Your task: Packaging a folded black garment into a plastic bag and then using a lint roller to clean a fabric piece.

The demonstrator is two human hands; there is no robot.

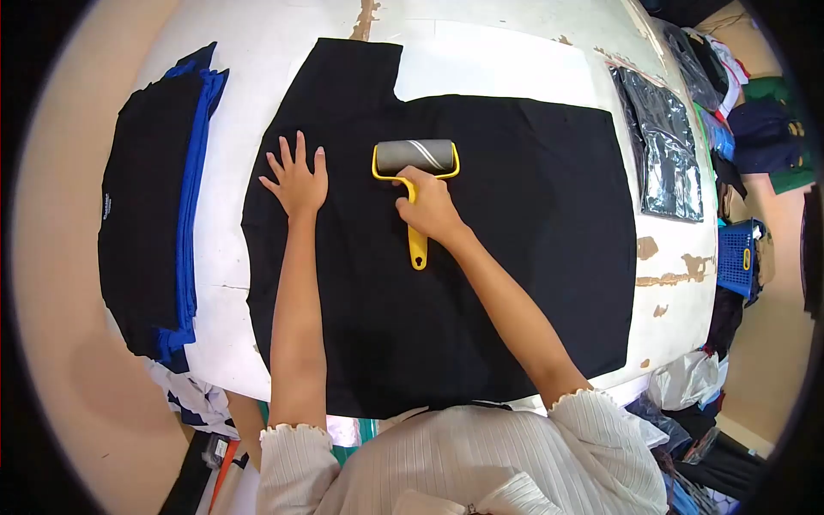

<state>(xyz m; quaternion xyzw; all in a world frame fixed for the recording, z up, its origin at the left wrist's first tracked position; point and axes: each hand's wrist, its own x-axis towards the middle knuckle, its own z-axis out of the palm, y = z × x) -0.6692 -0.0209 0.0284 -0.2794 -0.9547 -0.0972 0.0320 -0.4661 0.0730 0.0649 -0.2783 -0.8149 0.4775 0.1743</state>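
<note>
A black garment (541,270) lies spread flat before me, with a sleeve-like part pointing away at the upper left. My left hand (298,177) rests on it palm down, fingers apart, near its left edge. Right of that, my right hand (428,203) grips the yellow handle of a lint roller (412,156). The roller's grey cylinder with pale diagonal stripes sits over the upper middle of the cloth; whether it touches the fabric is hard to tell. The handle's end, with a hanging hole, points towards me.
A stack of folded black and blue garments (151,212) stands along the left of the white table (222,335). Dark garments in clear plastic (669,154) lie at the right. Past that edge are a blue plastic basket (736,256) and piled clothes (769,135). Paint is worn off in spots.
</note>
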